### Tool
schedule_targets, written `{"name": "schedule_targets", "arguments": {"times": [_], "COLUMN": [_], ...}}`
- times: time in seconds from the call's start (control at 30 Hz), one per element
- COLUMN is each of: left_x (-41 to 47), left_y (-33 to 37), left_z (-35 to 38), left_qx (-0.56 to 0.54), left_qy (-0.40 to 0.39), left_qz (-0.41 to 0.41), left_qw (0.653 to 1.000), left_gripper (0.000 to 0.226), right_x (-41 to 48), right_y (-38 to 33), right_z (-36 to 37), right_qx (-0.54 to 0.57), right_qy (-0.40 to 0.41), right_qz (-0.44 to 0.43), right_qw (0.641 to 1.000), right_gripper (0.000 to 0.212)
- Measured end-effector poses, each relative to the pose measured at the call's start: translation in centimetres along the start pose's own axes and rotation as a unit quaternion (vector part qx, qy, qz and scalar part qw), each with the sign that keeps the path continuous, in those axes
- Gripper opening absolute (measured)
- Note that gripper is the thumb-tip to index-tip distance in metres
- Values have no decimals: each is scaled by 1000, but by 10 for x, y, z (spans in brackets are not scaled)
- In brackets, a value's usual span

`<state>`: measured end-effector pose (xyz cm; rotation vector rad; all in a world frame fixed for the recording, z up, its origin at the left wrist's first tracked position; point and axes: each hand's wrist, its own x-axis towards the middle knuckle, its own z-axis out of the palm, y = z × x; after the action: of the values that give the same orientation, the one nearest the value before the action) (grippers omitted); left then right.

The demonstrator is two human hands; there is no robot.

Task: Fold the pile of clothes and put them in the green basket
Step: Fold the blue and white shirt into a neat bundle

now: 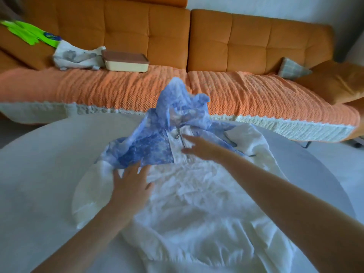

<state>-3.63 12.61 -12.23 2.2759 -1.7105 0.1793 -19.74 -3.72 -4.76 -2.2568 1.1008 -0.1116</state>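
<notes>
A white garment (197,194) with a blue-patterned hood (177,107) lies spread and crumpled over a round white table (39,174), its hood bunched up toward the far edge and a short zip (178,134) showing at the neck. The cloth looks thin, light and limp, likely to slide and wrinkle rather than hold a crease, so it probably needs flattening first. The shoulders and side seams seem the best places to take hold, not the loose hood. The person's left hand (131,186) rests flat on the garment where blue meets white, fingers spread. The right hand (195,146) reaches across to the zip with fingers straight, touching the fabric and gripping nothing. The two hands are apart. Beyond the table stands an orange sofa (256,36) covered with an orange knitted throw (118,89). A second crumpled white-and-grey cloth (76,58) lies on the sofa just beside a lidded cream box (126,63). A bright green shape (29,33) at the sofa's far left, blurred, is probably the green basket, well apart from the table. A checked cushion (293,68) sits at the sofa's right end.
</notes>
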Motion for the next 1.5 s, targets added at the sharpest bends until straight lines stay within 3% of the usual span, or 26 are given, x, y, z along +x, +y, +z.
{"name": "schedule_targets", "arguments": {"times": [0.1,0.17,0.3,0.53,0.6,0.67,0.7,0.77,0.8,0.87,0.93,1.0,1.07,1.13,1.2,1.27,1.37,1.43,1.5], "left_x": [-2,1,13,40,40,30,21,3,-6,-22,-30,-32,-33,-32,-31,-31,-30,-30,-31], "left_y": [-24,-46,-93,-81,-62,-27,-5,35,49,58,56,53,53,54,55,55,57,58,58], "left_z": [-1,-4,-10,-64,-60,-50,-45,-32,-23,-1,12,16,20,18,17,18,17,17,15], "left_qx": [49,73,132,224,190,67,-16,-116,-111,-78,-67,-57,-54,-50,-47,-48,-45,-44,-39], "left_qy": [-8,31,42,-42,0,54,41,-104,-178,-197,-124,-91,-86,-99,-101,-94,-94,-100,-109], "left_qz": [-40,-13,5,-148,-101,1,38,14,-5,9,21,26,24,19,16,14,10,7,5], "left_qw": [998,997,990,962,977,996,998,988,978,977,990,994,995,994,994,994,995,994,993], "left_gripper": [38,27,38,46,38,29,34,65,84,112,105,95,88,81,83,91,96,97,97], "right_x": [-23,-28,-32,-40,-44,-45,-44,-44,-45,-48,-48,-45,-42,-45,-58,-75,-87,-91,-99], "right_y": [13,16,17,16,15,25,34,59,74,102,121,132,143,160,178,186,180,165,144], "right_z": [25,32,34,38,32,20,12,-3,-11,-22,-29,-36,-42,-52,-72,-87,-87,-72,-47], "right_qx": [-63,-113,-162,-186,-124,-90,-111,-153,-165,-239,-345,-366,-334,-279,-215,-215,-253,-300,-263], "right_qy": [-82,-92,-89,-69,-35,29,53,76,81,61,31,23,23,83,161,182,183,152,85], "right_qz": [13,6,4,26,5,15,28,73,95,116,94,85,123,237,382,455,395,253,126], "right_qw": [995,989,983,980,992,995,992,983,978,962,933,927,934,927,884,845,864,907,953], "right_gripper": [69,70,71,68,64,57,53,46,43,40,42,44,47,49,55,56,55,52,49]}}
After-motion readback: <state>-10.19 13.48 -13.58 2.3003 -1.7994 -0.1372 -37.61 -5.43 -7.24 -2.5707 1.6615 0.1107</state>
